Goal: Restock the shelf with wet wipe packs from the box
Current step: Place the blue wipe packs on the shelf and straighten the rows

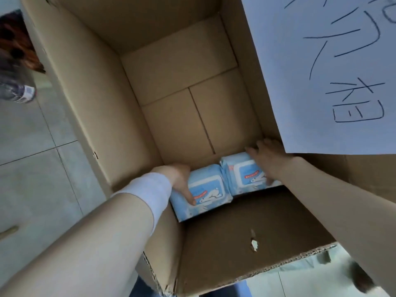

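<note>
left hand (pixel 181 180) grips left pack (pixel 211 192), right hand (pixel 267 157) grips right pack (pixel 243 173): two, one box (pixel 96 93).

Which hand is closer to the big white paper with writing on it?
Right. The right hand holds one pale blue wipe pack just by the lower corner of the white paper sheet. The left hand grips the other pale blue pack, farther away.

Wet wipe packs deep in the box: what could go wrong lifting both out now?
The left pack is held by the left hand only at one end, so it may slip. The near flap leans in over both packs; the right pack, under the right hand, could catch on it.
</note>
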The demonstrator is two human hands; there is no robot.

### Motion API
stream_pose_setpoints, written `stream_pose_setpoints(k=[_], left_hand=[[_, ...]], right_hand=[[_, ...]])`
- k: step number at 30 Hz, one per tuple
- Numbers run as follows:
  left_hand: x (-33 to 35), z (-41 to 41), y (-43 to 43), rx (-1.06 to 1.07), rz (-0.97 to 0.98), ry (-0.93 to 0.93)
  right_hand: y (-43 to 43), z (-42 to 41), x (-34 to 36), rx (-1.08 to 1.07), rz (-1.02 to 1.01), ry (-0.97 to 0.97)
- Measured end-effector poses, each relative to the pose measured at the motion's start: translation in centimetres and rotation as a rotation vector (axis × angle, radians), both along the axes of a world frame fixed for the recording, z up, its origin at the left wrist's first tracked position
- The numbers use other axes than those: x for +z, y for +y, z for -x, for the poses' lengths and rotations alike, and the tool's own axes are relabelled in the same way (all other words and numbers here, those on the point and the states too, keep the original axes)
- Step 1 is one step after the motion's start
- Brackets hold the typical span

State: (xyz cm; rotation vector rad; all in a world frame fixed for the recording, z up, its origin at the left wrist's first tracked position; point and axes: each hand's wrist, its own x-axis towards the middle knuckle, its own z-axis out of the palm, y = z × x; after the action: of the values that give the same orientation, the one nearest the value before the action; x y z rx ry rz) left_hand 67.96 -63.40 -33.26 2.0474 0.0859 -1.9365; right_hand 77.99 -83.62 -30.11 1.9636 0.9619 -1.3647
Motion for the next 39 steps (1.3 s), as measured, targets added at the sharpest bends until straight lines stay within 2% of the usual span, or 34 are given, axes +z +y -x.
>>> stream_pose_setpoints(k=[5,11,16,19,22,24,27,29,33,36,39], left_hand=[[1.1,-3.1,1.8,0.014,0.048,0.021],[1.6,-9.3,5.1,-0.07,0.009,-0.016],[1.9,-13.7,8.1,0.018,-0.029,-0.139],[2.1,-15.3,8.9,0.169,-0.016,-0.209],[1.7,-15.8,8.7,0.426,0.041,-0.341],[0.9,-15.4,8.3,0.609,0.036,-0.455],[-0.6,-14.2,7.7,0.917,-0.06,-0.52],[-1.2,-13.1,7.1,1.116,-0.11,-0.473],[-1.6,-11.2,6.0,1.483,-0.096,-0.377],[-1.1,-10.8,5.8,1.516,-0.024,-0.285],[0.3,-11.0,5.6,1.488,0.038,-0.167]], right_hand=[[0.4,-0.1,0.0,-0.065,-0.015,0.023],[0.9,-1.3,-0.1,-0.213,-0.057,0.107],[1.3,-0.9,-0.5,-0.258,-0.094,0.08],[1.7,-0.6,-0.7,-0.403,-0.236,0.109],[2.0,0.1,-1.5,-0.658,-0.488,0.187],[2.1,0.8,-1.9,-0.901,-0.624,0.173],[1.7,2.5,-2.3,-1.377,-0.553,0.108],[1.6,3.7,-2.7,-1.61,-0.429,0.185],[1.6,5.1,-3.7,-1.733,-0.359,0.179],[1.8,4.8,-3.4,-1.832,-0.367,0.252],[1.7,4.4,-2.4,-1.793,-0.337,0.32]])
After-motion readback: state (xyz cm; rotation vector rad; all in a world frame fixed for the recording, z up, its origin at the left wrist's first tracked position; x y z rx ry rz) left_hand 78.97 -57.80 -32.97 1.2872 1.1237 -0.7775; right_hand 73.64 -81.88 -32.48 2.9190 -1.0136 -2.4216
